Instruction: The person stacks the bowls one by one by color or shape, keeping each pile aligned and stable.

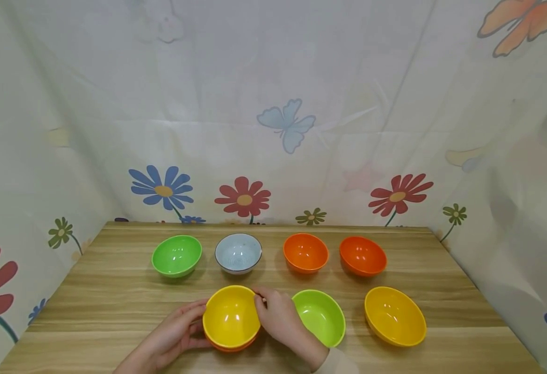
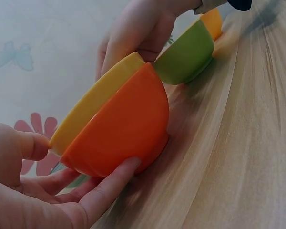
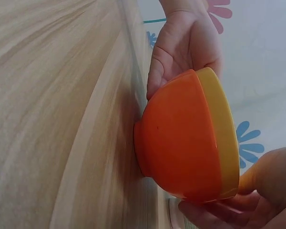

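A yellow bowl (image 1: 232, 317) sits nested inside an orange bowl (image 2: 128, 126) near the front of the table. Most of the yellow one's wall is hidden within the orange one, its rim band showing above. My left hand (image 1: 172, 332) holds the pair from the left, thumb at the yellow rim and fingers against the orange side. From the right, my right hand (image 1: 280, 314) grips the yellow rim, thumb on top and fingers below along the outside. In the right wrist view the orange bowl's foot (image 3: 142, 150) is close to the tabletop.
Just right of my right hand is a lime-green bowl (image 1: 320, 317), partly behind the forearm; farther right, another yellow bowl (image 1: 395, 316). Along the back stand a green bowl (image 1: 177, 255), a grey-blue bowl (image 1: 238, 253) and two orange-red bowls (image 1: 306, 253). A printed curtain (image 1: 208, 78) surrounds the wooden table (image 1: 91, 306).
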`<state>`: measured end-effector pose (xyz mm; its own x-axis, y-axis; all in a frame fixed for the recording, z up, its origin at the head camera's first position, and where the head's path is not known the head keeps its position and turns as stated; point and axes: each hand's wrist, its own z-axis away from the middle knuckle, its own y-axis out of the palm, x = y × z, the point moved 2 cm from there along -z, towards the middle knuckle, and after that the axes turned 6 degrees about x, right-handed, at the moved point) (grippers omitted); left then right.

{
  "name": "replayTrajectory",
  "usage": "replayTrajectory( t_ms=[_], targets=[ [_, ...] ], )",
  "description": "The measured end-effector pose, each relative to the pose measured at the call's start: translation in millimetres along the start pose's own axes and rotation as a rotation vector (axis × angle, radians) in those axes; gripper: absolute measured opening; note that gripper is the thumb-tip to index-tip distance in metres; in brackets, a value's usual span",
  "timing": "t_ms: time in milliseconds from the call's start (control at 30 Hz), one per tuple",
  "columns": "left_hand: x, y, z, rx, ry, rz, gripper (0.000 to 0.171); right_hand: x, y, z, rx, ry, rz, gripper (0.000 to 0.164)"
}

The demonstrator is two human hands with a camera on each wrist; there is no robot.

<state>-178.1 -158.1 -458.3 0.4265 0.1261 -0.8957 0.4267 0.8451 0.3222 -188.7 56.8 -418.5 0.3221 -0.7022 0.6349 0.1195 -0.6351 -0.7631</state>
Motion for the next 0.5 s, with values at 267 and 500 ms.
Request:
replayTrajectory(
  t_ms=[267,500],
  targets=[
    [-2.0,1.2,0.6,0.003,-0.002,-0.004,0.063,0.5,-6.0,2.4,0.074,-0.048,-0.075,0.031],
    [-2.1,2.5,1.5,0.007,0.004,-0.008,0.063,0.2,-15.5,9.3,0.084,-0.153,-0.067,0.034]
  ],
)
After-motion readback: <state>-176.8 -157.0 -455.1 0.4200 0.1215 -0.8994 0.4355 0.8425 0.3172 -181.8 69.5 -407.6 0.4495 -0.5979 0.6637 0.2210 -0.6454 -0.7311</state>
